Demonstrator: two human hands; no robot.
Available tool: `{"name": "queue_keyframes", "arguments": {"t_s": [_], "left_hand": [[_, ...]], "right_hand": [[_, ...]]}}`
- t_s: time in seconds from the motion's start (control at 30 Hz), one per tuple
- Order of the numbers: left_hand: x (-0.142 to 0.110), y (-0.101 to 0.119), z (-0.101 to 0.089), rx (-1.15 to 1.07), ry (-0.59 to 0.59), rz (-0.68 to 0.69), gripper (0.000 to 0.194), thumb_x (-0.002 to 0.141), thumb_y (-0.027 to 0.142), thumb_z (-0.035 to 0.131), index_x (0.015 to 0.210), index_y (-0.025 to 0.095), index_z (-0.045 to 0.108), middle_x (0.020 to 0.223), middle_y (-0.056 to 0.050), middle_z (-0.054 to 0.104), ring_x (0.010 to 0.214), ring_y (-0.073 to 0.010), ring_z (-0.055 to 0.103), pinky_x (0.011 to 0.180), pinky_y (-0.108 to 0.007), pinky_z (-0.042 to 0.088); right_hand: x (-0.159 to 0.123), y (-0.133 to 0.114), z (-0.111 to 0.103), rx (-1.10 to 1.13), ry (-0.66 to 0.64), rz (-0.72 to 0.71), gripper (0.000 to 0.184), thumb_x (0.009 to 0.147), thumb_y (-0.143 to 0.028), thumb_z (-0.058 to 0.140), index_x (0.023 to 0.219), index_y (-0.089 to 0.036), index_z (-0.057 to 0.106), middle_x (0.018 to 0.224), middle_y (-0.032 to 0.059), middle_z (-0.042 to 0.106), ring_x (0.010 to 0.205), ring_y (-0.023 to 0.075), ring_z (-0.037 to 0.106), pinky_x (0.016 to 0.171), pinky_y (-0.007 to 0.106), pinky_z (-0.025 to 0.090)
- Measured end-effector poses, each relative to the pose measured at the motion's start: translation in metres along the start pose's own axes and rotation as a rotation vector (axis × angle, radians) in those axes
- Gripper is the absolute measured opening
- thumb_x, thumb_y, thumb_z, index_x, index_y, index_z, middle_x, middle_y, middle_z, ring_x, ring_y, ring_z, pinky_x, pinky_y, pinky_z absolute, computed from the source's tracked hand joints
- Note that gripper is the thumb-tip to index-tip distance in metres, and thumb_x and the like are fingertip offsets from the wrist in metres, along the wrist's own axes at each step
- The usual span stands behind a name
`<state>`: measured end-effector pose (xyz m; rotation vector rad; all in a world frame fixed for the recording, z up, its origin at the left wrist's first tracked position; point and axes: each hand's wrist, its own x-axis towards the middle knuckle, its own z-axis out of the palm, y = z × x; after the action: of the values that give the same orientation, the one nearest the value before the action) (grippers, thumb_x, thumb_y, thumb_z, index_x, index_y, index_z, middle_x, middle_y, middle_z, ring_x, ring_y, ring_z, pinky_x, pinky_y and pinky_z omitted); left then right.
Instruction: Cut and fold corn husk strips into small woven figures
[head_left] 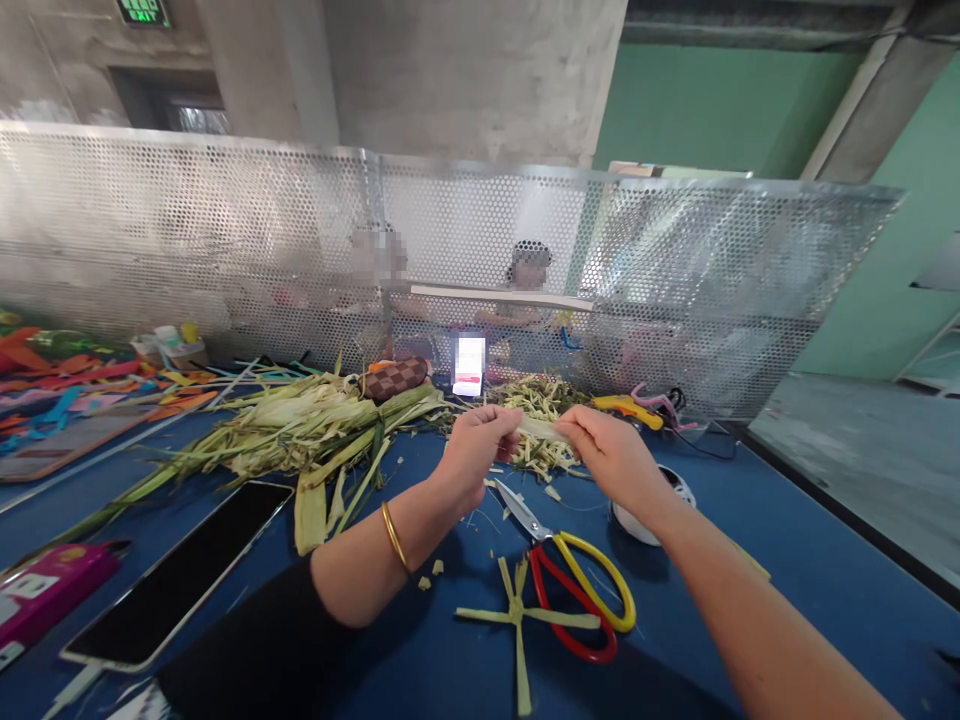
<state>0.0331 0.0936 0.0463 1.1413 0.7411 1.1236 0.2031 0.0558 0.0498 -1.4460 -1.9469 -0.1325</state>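
Observation:
Between my two hands a short strip of pale corn husk (541,428) is stretched over the table. My left hand (480,450) pinches its left end, and my right hand (600,450) pinches the right end. Just below them lie scissors (536,528) with one red and one yellow handle, blades apart. A cross-shaped piece of folded husk strips (517,610) rests beside the handles, one arm reaching over the red one. Behind my hands is a heap of cut husk scraps (544,395). A white spool (637,522) sits partly hidden by my right forearm.
Long corn husks (300,430) are piled at the left, near a checkered pouch (394,378). A large phone (180,575) and a magenta box (64,590) lie nearer. A lit phone (469,366) stands before the perforated metal screen (262,230); a yellow glue gun (630,408) is at right.

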Motion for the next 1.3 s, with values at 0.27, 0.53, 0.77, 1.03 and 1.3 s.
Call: {"name": "queue_keyframes", "arguments": {"t_s": [0.27,0.53,0.77,1.03,1.3], "left_hand": [[0.007,0.001,-0.002,-0.233,-0.005,-0.161,0.018,0.072,0.026,0.07,0.067,0.013,0.058,0.053,0.004,0.049,0.045,-0.0037,0.043,0.046,-0.017,0.032],[0.02,-0.001,-0.015,-0.152,0.061,-0.189,0.02,0.073,0.029,0.071,0.067,0.013,0.06,0.05,0.005,0.045,0.042,-0.0025,0.039,0.042,-0.016,0.031],[0.025,-0.002,-0.023,-0.107,0.047,-0.231,0.027,0.077,0.033,0.07,0.064,0.015,0.053,0.055,0.003,0.052,0.047,-0.0054,0.049,0.05,-0.02,0.043],[0.025,-0.008,-0.018,-0.253,-0.073,-0.044,0.032,0.074,0.042,0.071,0.068,0.017,0.051,0.057,0.004,0.053,0.053,-0.0069,0.053,0.053,-0.018,0.045],[0.026,-0.01,-0.02,-0.24,-0.048,0.038,0.059,0.066,0.074,0.058,0.069,0.016,0.054,0.063,-0.002,0.06,0.059,-0.0121,0.059,0.058,-0.024,0.048]], "right_hand": [[0.003,0.01,-0.011,0.311,-0.188,0.126,0.029,0.089,-0.037,0.043,0.066,-0.021,0.051,0.056,-0.0021,0.056,0.057,0.0145,0.053,0.059,0.027,0.039],[0.002,0.016,-0.026,0.279,-0.197,0.117,0.026,0.087,-0.036,0.047,0.068,-0.021,0.055,0.064,-0.0006,0.061,0.065,0.0152,0.055,0.067,0.029,0.043],[0.002,0.02,-0.025,0.223,-0.177,0.1,0.021,0.085,-0.032,0.048,0.069,-0.021,0.056,0.064,-0.0003,0.062,0.063,0.0154,0.056,0.064,0.029,0.042],[0.003,0.023,-0.022,0.136,-0.216,0.111,0.02,0.084,-0.031,0.048,0.069,-0.021,0.055,0.065,-0.0009,0.062,0.062,0.015,0.055,0.062,0.028,0.039],[0.004,0.022,-0.013,0.233,-0.162,0.14,0.02,0.082,-0.034,0.049,0.068,-0.021,0.055,0.063,-0.0001,0.062,0.063,0.0165,0.057,0.066,0.03,0.042]]}}
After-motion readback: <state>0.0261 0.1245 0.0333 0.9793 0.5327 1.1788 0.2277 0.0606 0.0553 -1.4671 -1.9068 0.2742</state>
